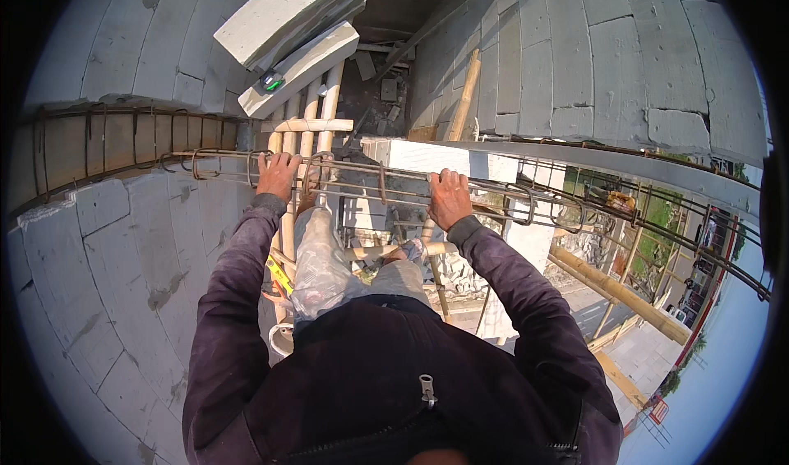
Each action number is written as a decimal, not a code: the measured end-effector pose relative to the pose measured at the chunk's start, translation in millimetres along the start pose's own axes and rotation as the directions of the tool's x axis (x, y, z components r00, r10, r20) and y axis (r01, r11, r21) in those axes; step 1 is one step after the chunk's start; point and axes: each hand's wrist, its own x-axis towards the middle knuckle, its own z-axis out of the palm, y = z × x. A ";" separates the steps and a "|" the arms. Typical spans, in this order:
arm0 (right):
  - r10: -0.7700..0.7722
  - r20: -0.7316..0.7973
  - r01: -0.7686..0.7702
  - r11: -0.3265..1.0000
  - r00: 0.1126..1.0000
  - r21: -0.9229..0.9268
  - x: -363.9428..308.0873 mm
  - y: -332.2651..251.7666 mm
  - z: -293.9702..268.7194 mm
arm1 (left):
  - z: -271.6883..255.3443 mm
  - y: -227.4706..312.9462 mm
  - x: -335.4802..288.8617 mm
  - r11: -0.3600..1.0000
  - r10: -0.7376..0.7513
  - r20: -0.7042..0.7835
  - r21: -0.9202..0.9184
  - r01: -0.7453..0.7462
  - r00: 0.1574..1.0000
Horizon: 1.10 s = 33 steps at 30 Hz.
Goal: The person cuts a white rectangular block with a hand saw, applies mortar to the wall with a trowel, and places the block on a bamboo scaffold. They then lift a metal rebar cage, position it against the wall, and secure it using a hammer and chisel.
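A long rebar cage (382,182) of thin rusty bars and stirrups runs crosswise in front of me. My left hand (278,176) is closed over its top bar toward the left end. Farther right, my right hand (449,200) is closed on the same cage, with the fingers curled over the bars. The fingertips of both hands are partly hidden. Just behind the cage, near my right hand, lies a white block (427,154). Below the cage my legs show, with my feet among bamboo poles (331,108).
Grey block walls (115,243) rise on the left and far right (616,62). Stacked pale blocks (288,13) hold a tape measure (271,80). A yellow spirit level (280,274) and a bucket (282,340) sit beside my leg. At right is a drop toward a road.
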 end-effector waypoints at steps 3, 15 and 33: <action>0.006 -0.001 -0.006 1.000 1.000 -0.013 -4.4 4.1 -4.7 | -5.6 3.3 -1.4 0.999 -0.017 0.000 -0.050 0.017 1.000; 0.042 -0.143 -0.040 0.999 0.989 0.022 -26.4 -4.6 -24.8 | -13.8 7.2 -14.3 1.000 0.023 -0.043 -0.017 -0.024 0.999; 0.056 -0.325 -0.043 0.998 0.944 0.046 -79.2 16.6 -15.9 | -58.9 51.5 -59.0 0.996 0.087 -0.060 0.023 -0.086 0.994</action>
